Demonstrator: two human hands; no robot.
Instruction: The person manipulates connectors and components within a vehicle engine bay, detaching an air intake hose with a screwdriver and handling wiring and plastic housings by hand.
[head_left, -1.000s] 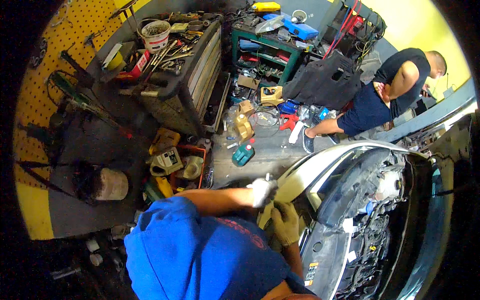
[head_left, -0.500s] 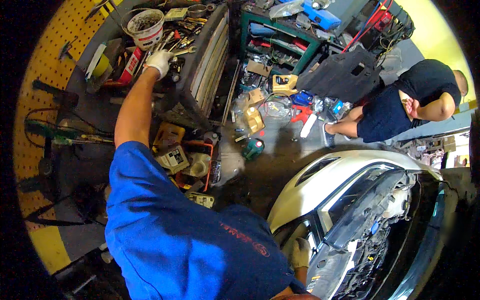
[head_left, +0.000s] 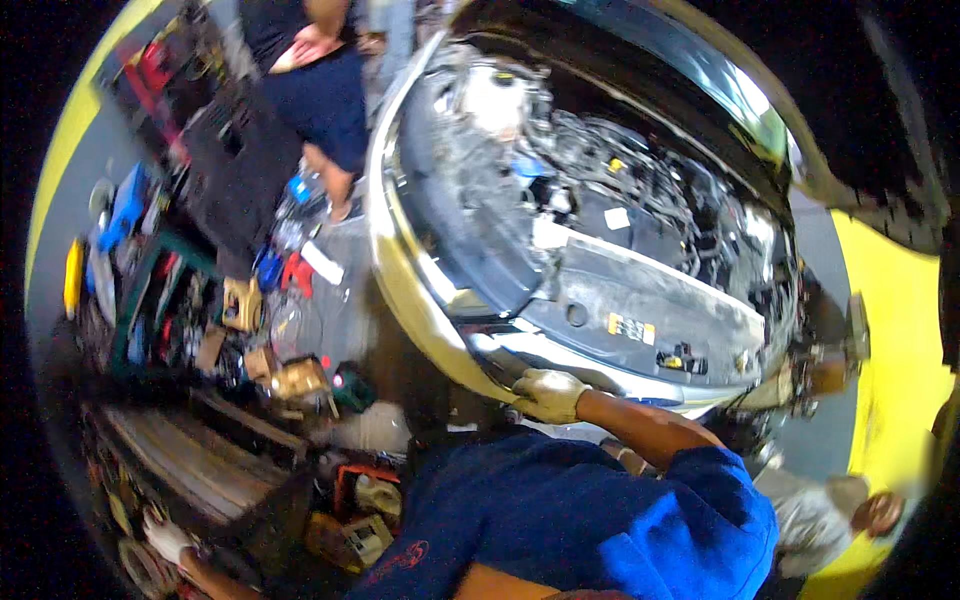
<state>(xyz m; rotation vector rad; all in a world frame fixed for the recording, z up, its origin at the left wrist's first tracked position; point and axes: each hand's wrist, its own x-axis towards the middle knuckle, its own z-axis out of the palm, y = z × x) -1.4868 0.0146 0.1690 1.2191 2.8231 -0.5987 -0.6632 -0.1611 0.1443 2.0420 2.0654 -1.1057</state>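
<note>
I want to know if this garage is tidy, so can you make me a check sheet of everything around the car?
Surface: grey floor, mostly covered on the left.
Job's things: open engine bay; car's front edge, pale and curved.
Clutter: boxes, bottles and tools strewn on the floor; tool chest at lower left.
Grippers: right hand, gloved, rests on the car's front edge, grip unclear; left hand, gloved, by the tool chest, blurred.
Cables: hoses and wires inside the engine bay.
Surroundings: another person beside the car.
</note>
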